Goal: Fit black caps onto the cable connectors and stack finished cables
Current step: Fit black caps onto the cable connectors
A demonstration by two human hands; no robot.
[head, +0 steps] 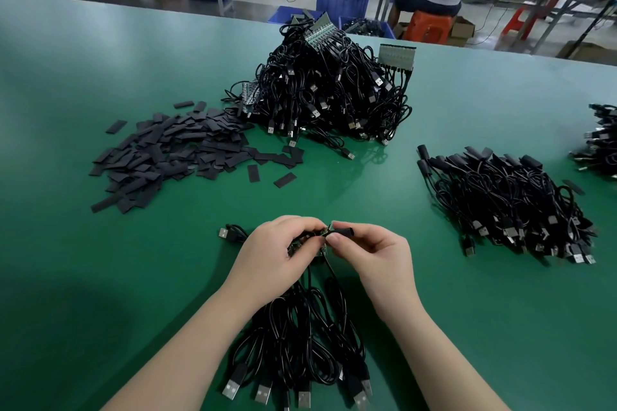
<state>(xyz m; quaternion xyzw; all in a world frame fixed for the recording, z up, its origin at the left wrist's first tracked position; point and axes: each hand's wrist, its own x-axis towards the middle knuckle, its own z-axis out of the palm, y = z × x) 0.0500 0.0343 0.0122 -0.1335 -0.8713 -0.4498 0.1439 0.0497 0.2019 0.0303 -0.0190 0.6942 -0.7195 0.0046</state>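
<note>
Both hands meet near the front of the green surface (83, 277). The left hand (270, 253) curls its fingers round the small green board ends of a bundle of cables (300, 337), whose black cords and USB plugs trail back toward the person. The right hand (370, 253) pinches a black cap (344, 231) between thumb and forefinger, its open mouth just at the tip of one connector (329, 227) — whether it has started to slide on cannot be told, since the fingers cover the joint.

The loose caps (167, 150) lie in a flat heap at far left, the uncapped cables (334, 93) in a tall tangle behind them, and the finished stack (510, 203) sits to the right, well apart from the hands.

The likely trouble is at the mouth of the cap. It looks soft and flattened, so it could catch on a corner of the board and buckle instead of sliding over. With several connectors held together in the left hand, a neighbouring one could crowd the cap and tilt it — or the cords could snag each other when this bundle is lifted toward the stack.
</note>
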